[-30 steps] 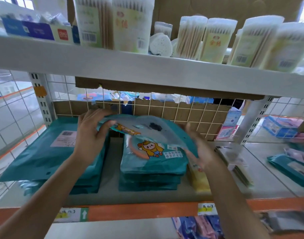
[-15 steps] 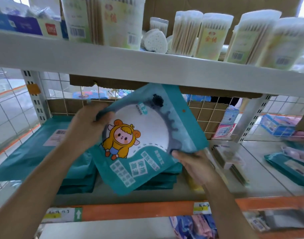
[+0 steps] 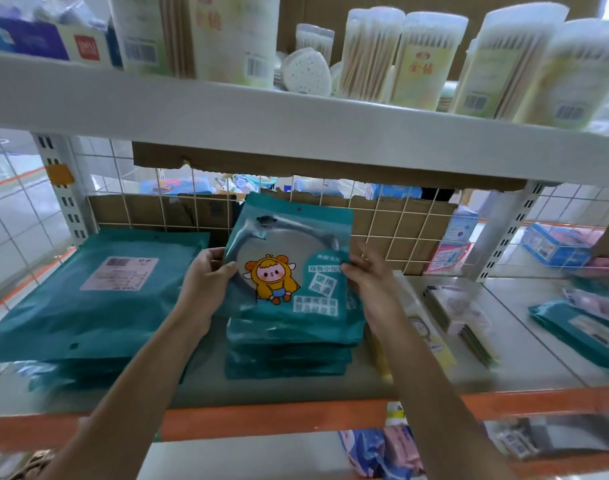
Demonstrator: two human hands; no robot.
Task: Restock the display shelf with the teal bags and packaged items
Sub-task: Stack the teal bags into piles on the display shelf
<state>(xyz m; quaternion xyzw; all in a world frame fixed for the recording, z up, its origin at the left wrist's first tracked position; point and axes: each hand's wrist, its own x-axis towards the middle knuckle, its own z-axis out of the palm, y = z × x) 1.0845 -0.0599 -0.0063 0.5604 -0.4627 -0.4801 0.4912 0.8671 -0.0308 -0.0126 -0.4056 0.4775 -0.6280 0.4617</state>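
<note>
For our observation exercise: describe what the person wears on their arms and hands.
The left hand and right hand wear no gloves, rings or watch that show. The left forearm and right forearm are bare; no sleeve is in view.

Upright teal bag [image 3: 289, 268] above stack [image 3: 289, 348]

Left grip [image 3: 206, 284] and right grip [image 3: 374, 284] are bare; so are both forearms [image 3: 147, 362] (to the frame's edge).

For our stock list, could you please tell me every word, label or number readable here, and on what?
"便携": held teal bag.
"高清": same bag, just below.
Bag's other print, red characters and barcodes on the cotton swab tubs, white label on the left teal stack: too blurred to read.
</note>
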